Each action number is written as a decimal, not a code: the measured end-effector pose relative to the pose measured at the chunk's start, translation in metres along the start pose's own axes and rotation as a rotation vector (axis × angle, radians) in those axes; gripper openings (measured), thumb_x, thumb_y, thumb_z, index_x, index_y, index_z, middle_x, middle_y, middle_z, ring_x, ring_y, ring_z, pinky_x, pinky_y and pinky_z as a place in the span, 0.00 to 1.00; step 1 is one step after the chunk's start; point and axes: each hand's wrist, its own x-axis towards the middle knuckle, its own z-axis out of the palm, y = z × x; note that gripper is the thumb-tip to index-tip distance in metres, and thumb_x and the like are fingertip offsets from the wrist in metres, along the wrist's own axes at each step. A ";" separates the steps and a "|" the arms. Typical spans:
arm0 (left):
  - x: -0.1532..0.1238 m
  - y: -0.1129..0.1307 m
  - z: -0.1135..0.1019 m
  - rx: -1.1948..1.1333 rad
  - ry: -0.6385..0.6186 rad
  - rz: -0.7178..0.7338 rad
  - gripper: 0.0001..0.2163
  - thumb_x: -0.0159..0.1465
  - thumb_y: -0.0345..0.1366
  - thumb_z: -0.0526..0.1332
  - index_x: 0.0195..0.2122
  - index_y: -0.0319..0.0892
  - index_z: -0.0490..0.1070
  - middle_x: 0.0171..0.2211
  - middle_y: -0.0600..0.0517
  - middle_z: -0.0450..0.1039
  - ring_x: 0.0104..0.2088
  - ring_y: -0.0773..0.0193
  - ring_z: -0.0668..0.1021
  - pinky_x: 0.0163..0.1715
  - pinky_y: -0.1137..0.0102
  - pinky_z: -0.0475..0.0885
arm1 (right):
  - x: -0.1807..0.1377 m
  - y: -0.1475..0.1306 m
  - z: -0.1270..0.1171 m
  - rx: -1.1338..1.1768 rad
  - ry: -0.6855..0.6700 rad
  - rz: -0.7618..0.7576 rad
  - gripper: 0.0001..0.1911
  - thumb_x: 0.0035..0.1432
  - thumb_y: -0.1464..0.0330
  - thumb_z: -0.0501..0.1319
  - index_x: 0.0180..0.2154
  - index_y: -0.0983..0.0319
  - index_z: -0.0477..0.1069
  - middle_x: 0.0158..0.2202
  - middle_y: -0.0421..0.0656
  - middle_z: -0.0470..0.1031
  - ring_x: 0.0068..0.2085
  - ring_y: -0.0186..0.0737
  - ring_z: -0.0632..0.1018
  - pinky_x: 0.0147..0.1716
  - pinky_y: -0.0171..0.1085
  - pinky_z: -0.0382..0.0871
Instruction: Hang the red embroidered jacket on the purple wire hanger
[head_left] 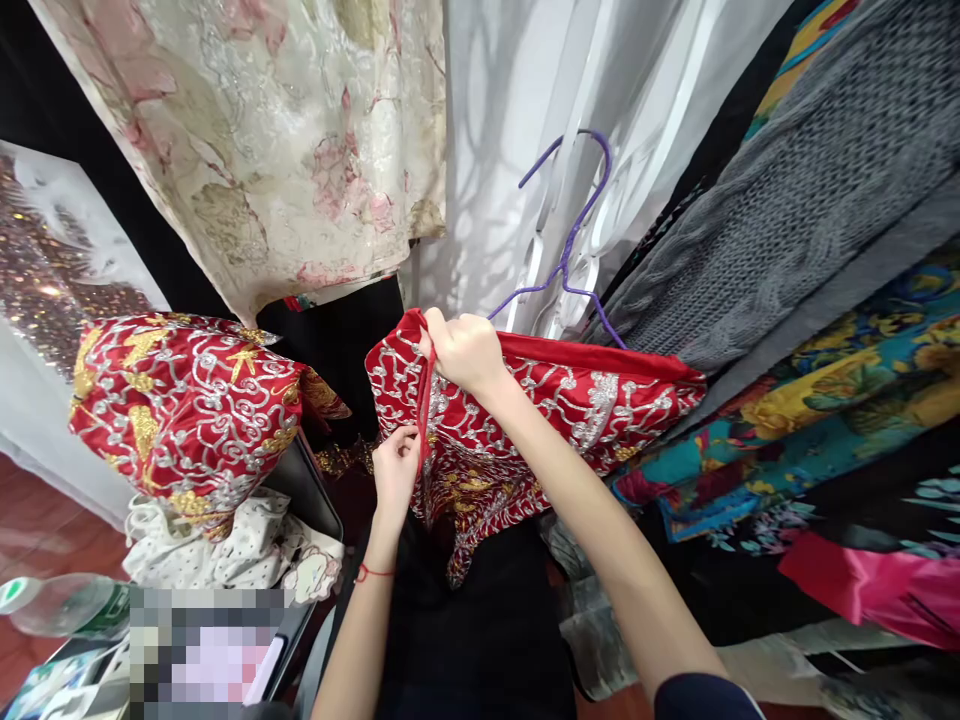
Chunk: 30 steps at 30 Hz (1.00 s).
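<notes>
Right hand (465,352) clenched the top edge of one red garment (592,410) at centre, left hand (396,468) pinched it nearer and leftward, one hanger (564,270) showed just beyond, one red cloth (202,400) and one bottle (71,605) sat left, bottle nearer.

From where I stand: garment (544,395) shows red, silver scrolling vines, gold patches, plain red edge (600,354); bundled cloth (217,400) also red, silver scrolls, larger gold motifs. Hanger (566,262) is purple. Upper drape (300,130): cream, pink blooms. Knitwear (795,190): grey, cabled. Neighbouring fabric (825,410): teal, yellow flowers. Crumpled cloth (217,550): white, dark-dotted. Wrist cord (364,573): red
</notes>
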 end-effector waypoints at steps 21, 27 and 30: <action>0.004 -0.001 -0.010 -0.232 -0.181 -0.210 0.14 0.53 0.46 0.64 0.21 0.39 0.70 0.19 0.53 0.69 0.20 0.71 0.68 0.20 0.76 0.62 | -0.001 0.001 0.000 0.018 -0.009 -0.010 0.23 0.71 0.69 0.39 0.44 0.69 0.72 0.23 0.43 0.74 0.25 0.36 0.70 0.30 0.38 0.54; 0.000 0.014 -0.016 -0.255 -0.119 -0.211 0.14 0.48 0.45 0.68 0.27 0.39 0.75 0.29 0.51 0.72 0.31 0.67 0.73 0.26 0.78 0.69 | -0.002 0.002 0.004 -0.014 0.059 -0.041 0.24 0.72 0.69 0.39 0.42 0.69 0.72 0.22 0.43 0.74 0.24 0.36 0.70 0.29 0.38 0.53; 0.000 0.021 -0.014 -0.295 -0.139 -0.226 0.16 0.47 0.48 0.70 0.27 0.40 0.74 0.30 0.52 0.70 0.33 0.66 0.72 0.30 0.75 0.74 | -0.002 0.003 0.008 -0.048 0.134 -0.060 0.24 0.72 0.68 0.38 0.40 0.68 0.71 0.20 0.41 0.72 0.22 0.35 0.68 0.28 0.38 0.51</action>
